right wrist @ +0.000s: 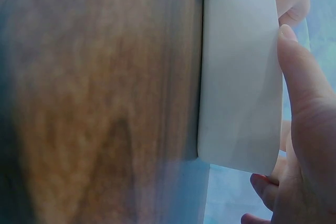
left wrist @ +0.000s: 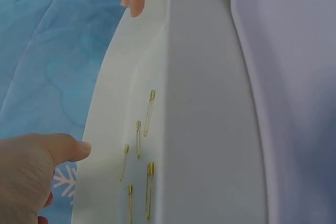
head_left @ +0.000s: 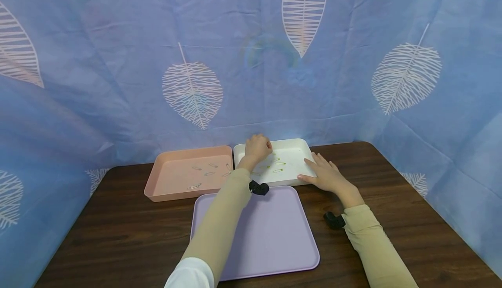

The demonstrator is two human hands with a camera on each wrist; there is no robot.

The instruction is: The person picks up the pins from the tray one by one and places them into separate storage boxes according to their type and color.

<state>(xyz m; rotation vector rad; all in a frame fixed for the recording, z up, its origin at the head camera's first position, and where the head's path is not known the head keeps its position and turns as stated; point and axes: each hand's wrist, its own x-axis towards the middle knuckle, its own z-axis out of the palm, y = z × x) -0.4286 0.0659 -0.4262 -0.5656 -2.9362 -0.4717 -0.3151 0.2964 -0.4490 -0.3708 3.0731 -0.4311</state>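
Note:
My left hand (head_left: 257, 147) hovers over the left part of a white tray (head_left: 300, 148) at the back of the table, fingers bent downward. In the left wrist view its thumb (left wrist: 71, 149) stands apart from the fingertips, and nothing shows between them. Several yellow-green safety pins (head_left: 278, 170) lie in the white tray, near that hand. My right hand (head_left: 327, 175) rests against the tray's right front corner with its fingers spread. The right wrist view shows its thumb (right wrist: 296, 66) along the rim and the other fingers by the side wall.
A pink tray (head_left: 168, 168) with several silvery safety pins (head_left: 209, 173) stands left of the white one. In front lies a flat lilac tray (head_left: 274, 231), partly under the left forearm. The dark wooden table (head_left: 117, 231) ends at a blue leaf-patterned curtain (head_left: 243, 83).

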